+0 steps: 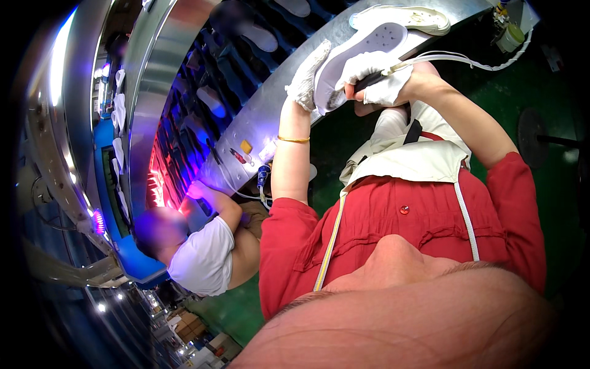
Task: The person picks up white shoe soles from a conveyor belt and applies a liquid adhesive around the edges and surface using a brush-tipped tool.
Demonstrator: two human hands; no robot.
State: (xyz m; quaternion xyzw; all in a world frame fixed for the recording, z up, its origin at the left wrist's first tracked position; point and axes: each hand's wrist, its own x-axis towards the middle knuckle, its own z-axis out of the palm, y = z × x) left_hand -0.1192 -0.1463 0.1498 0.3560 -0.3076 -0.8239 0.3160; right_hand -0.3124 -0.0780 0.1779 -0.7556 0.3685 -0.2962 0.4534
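My left hand (309, 77), in a white knit glove, grips the side of a pale lilac-white shoe piece (372, 46). Its surface is dotted with small dark holes or spots, and a dark grey smudge shows near its close end. My right hand (382, 80), in a partial white glove with bare fingertips, is closed round a black-handled tool (371, 80) held against the shoe piece. White cords run off to the right from beside that hand. The tool's tip is hidden. A second, cream shoe piece (424, 21) lies just beyond on the metal bench (264, 98).
Past the bench, a dark slatted conveyor carries several pale soles (212, 101). A yellow block (246, 146) and a red-handled tool (237, 156) lie on the bench to the left. Beside it works a person in a white shirt (206, 258). A pale green container (510, 38) stands far right.
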